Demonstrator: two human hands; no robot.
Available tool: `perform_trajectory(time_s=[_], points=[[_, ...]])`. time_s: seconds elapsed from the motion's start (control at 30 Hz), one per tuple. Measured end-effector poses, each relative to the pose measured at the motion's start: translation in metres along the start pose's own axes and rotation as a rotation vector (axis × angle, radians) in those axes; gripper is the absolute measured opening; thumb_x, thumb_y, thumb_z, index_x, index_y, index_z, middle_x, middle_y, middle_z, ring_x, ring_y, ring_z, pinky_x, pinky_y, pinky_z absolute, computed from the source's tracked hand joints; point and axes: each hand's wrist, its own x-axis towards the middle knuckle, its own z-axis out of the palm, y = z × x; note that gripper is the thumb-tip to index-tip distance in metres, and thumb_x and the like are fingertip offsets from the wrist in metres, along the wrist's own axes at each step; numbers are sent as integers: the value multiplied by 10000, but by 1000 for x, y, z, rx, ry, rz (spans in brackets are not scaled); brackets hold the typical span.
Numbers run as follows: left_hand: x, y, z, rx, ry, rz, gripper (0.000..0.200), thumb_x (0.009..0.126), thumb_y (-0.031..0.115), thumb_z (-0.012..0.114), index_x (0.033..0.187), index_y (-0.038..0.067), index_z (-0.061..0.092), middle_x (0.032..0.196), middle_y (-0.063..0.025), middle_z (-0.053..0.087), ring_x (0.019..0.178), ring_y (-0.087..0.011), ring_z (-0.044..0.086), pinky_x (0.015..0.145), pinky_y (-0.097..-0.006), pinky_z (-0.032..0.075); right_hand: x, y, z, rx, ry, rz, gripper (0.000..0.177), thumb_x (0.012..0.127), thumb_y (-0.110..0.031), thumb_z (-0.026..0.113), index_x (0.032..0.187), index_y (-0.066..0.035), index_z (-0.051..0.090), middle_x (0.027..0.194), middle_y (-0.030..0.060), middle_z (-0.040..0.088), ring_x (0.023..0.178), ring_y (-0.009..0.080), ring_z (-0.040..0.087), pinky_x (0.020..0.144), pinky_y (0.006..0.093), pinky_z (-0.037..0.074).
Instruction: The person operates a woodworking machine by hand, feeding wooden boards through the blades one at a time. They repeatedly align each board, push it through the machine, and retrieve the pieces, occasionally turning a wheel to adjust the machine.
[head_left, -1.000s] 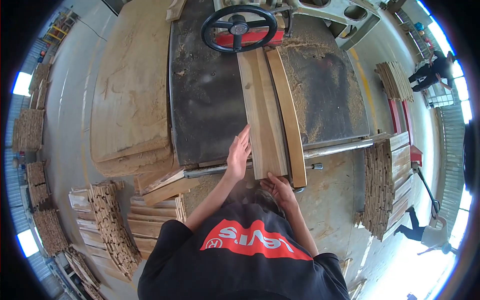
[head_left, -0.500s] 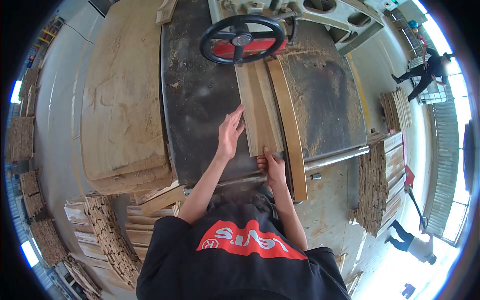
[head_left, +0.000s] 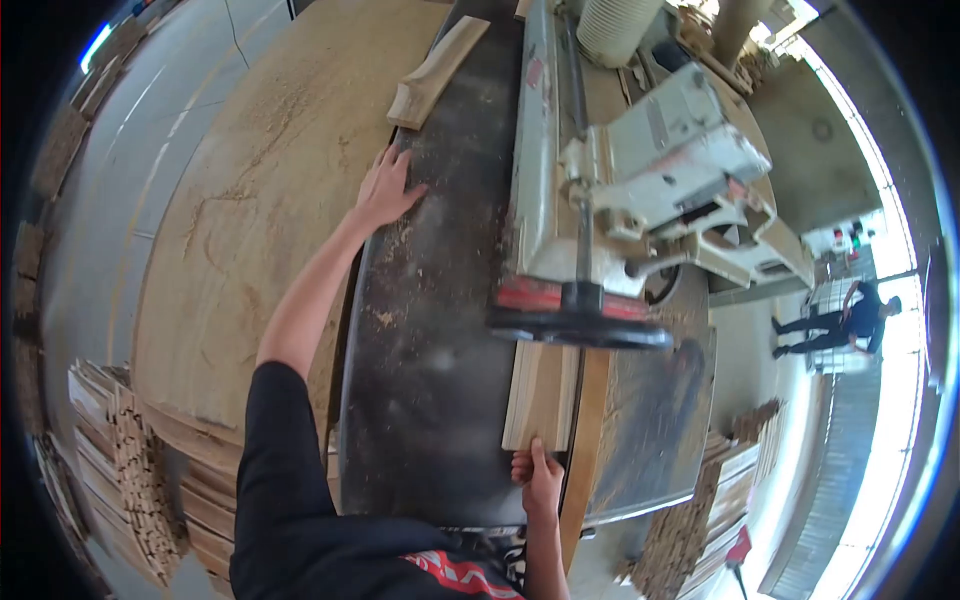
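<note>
A flat wooden board (head_left: 540, 398) lies on the dark machine table (head_left: 430, 330), its far part hidden under the black handwheel (head_left: 580, 328). At the board's near end, my right hand (head_left: 540, 480) has its thumb on top and its fingers curled at the edge. Along the board's right side runs a straight wooden fence strip (head_left: 590, 430). My left hand (head_left: 388, 190) is stretched forward with fingers spread, at the table's left edge. Just beyond its fingertips rests a shaped wooden piece (head_left: 437, 75); a gap still shows between them.
A large plywood-topped surface (head_left: 270, 200) with sawdust adjoins the table on the left. The pale machine body (head_left: 640, 170) stands over the table on the right. Stacks of boards (head_left: 130, 470) sit lower left, others (head_left: 690, 510) lower right. A person (head_left: 845, 322) stands at far right.
My left hand has left the board's side and reached far forward and left. The board has slid farther under the handwheel, my right hand following at its end. The view has shifted.
</note>
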Motion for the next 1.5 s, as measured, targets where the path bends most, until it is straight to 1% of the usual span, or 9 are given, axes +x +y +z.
perform_trajectory(time_s=[0.23,0.47,0.67,0.73,1.03,1.13,1.17,1.27,1.5], points=[[91,-16,41,180,81,-37,891,1000,634,561,1614,24,351,1697,-150,339,1591,-327,260,1274,-536,259,35,-29,24,-53,-12,6,467,1031,-433,696,940,23,739,779,104,749,615,176,713,543,285,580],[-52,60,0,246,-68,-139,786,1052,557,509,1597,5,385,1687,-155,359,1578,-300,293,1236,-640,268,66,-41,15,200,-262,68,454,1077,-416,618,1109,27,711,900,132,762,795,209,752,690,328,612],[-266,158,-75,-85,-211,-400,875,859,594,776,1437,-30,571,1451,-219,567,1322,-394,512,1093,-564,428,38,2,13,80,-308,-476,316,1085,-288,624,1151,12,701,954,118,760,807,218,737,738,322,595],[-316,161,-65,65,121,-345,958,789,603,832,1426,-54,550,1403,-245,568,1253,-417,523,1047,-543,449,20,15,18,-70,-272,-679,310,1061,-276,665,1166,14,692,970,120,761,807,224,734,739,324,586],[-423,205,-53,-119,86,-602,959,702,199,920,1444,-115,400,1238,-221,594,1153,-390,601,963,-470,536,-116,94,-10,-1025,-337,-1185,890,818,-363,887,1493,43,473,1349,293,591,1155,462,642,985,524,528],[-451,197,-34,-1323,24,-763,791,776,157,860,1410,-121,476,1093,-156,690,932,-274,698,794,-379,584,-151,107,-35,-837,-546,-934,974,815,-378,886,1550,39,402,1367,309,578,1201,468,639,998,511,540],[-460,210,-49,-1527,-47,-780,450,866,125,771,1267,-41,650,993,-77,742,864,-170,724,753,-309,584,-168,98,-45,-872,-585,-865,1023,811,-393,891,1582,24,365,1452,313,537,1251,465,626,1005,504,554],[-485,227,-38,-2330,-231,-680,580,1002,328,530,1425,-66,568,1285,-200,676,1060,-271,691,950,-399,574,-189,84,-81,-1050,-492,-1279,1071,768,-465,906,1587,-15,381,1521,306,475,1259,461,623,991,497,570],[-496,291,-23,-2468,-174,-840,693,1113,529,373,1453,-57,519,1426,-218,590,1260,-308,603,1149,-458,457,-211,89,-153,-1020,-396,-1083,882,738,-13,824,1545,-56,473,1633,209,409,1341,428,581,1095,471,534]])
